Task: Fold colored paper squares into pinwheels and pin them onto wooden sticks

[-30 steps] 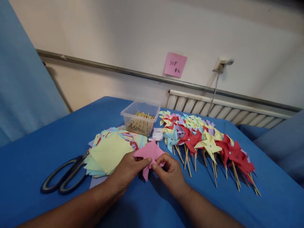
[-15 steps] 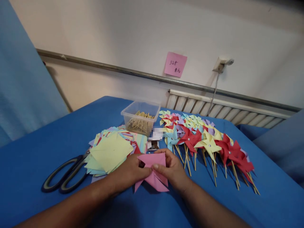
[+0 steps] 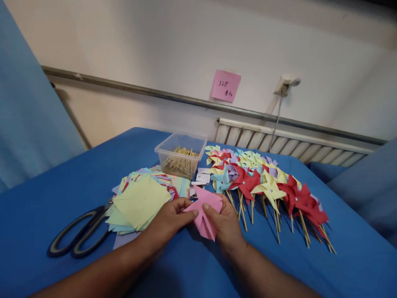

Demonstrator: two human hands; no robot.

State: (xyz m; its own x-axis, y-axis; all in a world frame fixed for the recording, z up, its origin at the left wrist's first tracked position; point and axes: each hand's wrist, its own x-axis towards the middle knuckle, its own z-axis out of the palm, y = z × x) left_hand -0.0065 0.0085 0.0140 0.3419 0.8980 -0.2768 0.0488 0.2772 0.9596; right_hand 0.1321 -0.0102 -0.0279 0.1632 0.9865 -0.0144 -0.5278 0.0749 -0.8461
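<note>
Head view: both hands pinch a pink paper pinwheel blank (image 3: 204, 215) at lower centre of the frame.
Left hand (image 3: 169, 219): fingertips closed on its left flap.
Right hand (image 3: 226, 225): thumb pressing the folds.
Risk: a slipped pinch could let the flaps spring open, or crease the sheet.

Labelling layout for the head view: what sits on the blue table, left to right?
Scissors → stack of paper squares → left hand → pink paper held by both hands → right hand → row of finished pinwheels on sticks.
</note>
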